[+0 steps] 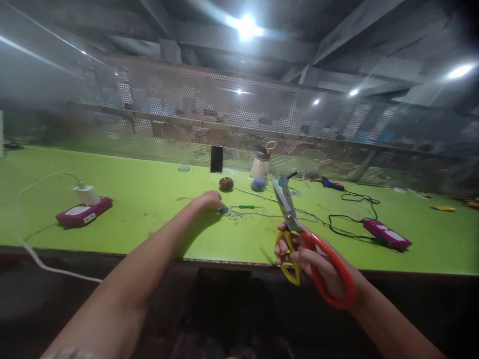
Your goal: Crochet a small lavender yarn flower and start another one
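Observation:
My right hand [303,254] is wrapped round a pair of scissors [287,204] with one red and one yellow handle loop. Their blades point up and stand slightly apart. Across the table, my left hand [212,200] reaches down to a small bunched piece of blue-grey yarn [222,210] and is closed on it, its fingers partly hidden. From that piece a loose strand [258,215] trails right across the green table, passing behind the scissors. A thin tool with a green handle [247,207] lies just beyond the strand.
Behind my left hand sit a dark multicoloured yarn ball [226,184] and a purple-blue yarn ball [259,184]. A phone [216,159] and a bottle [261,164] stand near the perforated metal screen [168,124]. Purple power boxes lie left [84,213] and right [387,235], with cables.

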Demonstrator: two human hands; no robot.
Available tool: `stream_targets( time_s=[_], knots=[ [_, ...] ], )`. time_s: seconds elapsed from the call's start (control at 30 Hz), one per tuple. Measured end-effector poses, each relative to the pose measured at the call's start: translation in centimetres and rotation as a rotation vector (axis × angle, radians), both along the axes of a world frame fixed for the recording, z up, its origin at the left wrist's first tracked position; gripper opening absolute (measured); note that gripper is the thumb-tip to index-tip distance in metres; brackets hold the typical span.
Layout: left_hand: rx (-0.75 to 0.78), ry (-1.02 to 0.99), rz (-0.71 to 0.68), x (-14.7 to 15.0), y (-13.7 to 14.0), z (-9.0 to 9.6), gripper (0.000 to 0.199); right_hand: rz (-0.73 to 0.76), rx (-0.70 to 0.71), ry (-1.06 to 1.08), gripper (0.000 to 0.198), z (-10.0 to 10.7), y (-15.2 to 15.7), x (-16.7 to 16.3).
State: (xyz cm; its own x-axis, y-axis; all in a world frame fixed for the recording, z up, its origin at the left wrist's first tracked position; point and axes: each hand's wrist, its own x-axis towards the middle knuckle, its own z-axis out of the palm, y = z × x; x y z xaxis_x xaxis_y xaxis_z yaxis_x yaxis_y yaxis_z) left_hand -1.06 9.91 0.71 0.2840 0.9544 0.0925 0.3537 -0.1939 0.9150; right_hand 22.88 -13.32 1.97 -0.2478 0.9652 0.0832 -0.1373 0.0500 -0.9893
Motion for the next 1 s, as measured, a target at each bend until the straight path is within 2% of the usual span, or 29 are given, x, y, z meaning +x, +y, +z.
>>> stream_targets(
  time_s=[0.13, 0.27, 0.4, 0.53, 0.63, 0.83, 1.0],
  knots=[
    [-0.126, 0.133, -0.013, 0.0, 0.5, -1.9, 0.034, 0.047, -0.12, 0.027, 0.035, -0.2, 1.2, -0.3],
    [-0.173, 0.14, -0.044, -0.3, -0.2, -2.5, 0.032, 0.05, -0.185, -0.016, 0.039, 0.4, 2.2, -0.8],
    [-0.154, 0.044, -0.064, -0.9, -1.7, -0.7, 0.028, 0.056, -0.237, -0.072, 0.033, 1.1, 3.2, -1.9],
    [-0.085, -0.151, -0.084, -1.5, -3.1, 2.2, 0.028, 0.109, -0.324, -0.036, 0.049, 0.6, 3.8, -2.8],
    [-0.074, -0.285, -0.104, -1.7, -3.9, 3.3, 0.028, 0.131, -0.393, -0.016, 0.055, -0.2, 4.1, -3.4],
    [-0.112, -0.453, -0.143, -2.0, -4.7, 3.2, 0.019, -0.023, -0.368, -0.134, 0.055, 0.0, 4.6, -5.0],
    [-0.201, -0.565, -0.201, -1.8, -5.4, 2.6, 0.018, -0.028, -0.225, -0.252, 0.062, 0.1, 5.5, -6.2]
  ],
)
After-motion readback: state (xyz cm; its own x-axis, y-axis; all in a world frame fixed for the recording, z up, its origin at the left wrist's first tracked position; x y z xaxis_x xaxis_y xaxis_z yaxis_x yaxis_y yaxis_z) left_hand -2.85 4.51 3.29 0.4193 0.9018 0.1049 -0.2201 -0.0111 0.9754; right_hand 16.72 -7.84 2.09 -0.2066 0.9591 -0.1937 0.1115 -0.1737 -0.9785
